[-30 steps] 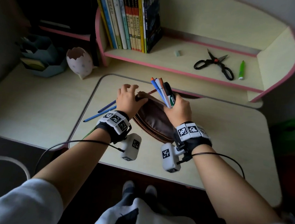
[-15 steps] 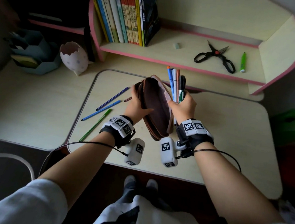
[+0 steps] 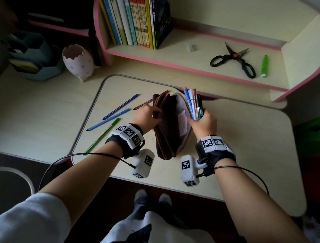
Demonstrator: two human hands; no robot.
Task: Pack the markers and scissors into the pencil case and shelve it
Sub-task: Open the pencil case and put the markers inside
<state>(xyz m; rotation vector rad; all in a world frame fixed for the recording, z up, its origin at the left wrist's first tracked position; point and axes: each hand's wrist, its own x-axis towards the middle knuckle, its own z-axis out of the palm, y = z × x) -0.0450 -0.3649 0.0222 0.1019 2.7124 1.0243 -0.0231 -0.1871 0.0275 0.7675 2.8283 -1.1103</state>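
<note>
On the desk [image 3: 239,146], the left hand [image 3: 145,115] is gripping the gaping brown pencil case [image 3: 171,126] while the right hand [image 3: 205,123] is clutching a markers bundle [image 3: 194,103] beside its mouth.

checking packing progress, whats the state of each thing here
pencil case: open, held upright on the desk
left hand: gripping the case's left edge
right hand: shut on a bundle of markers
loose markers: lying on the desk, unpacked
scissors: blades open, on the shelf
green marker: capped, on the shelf
</note>
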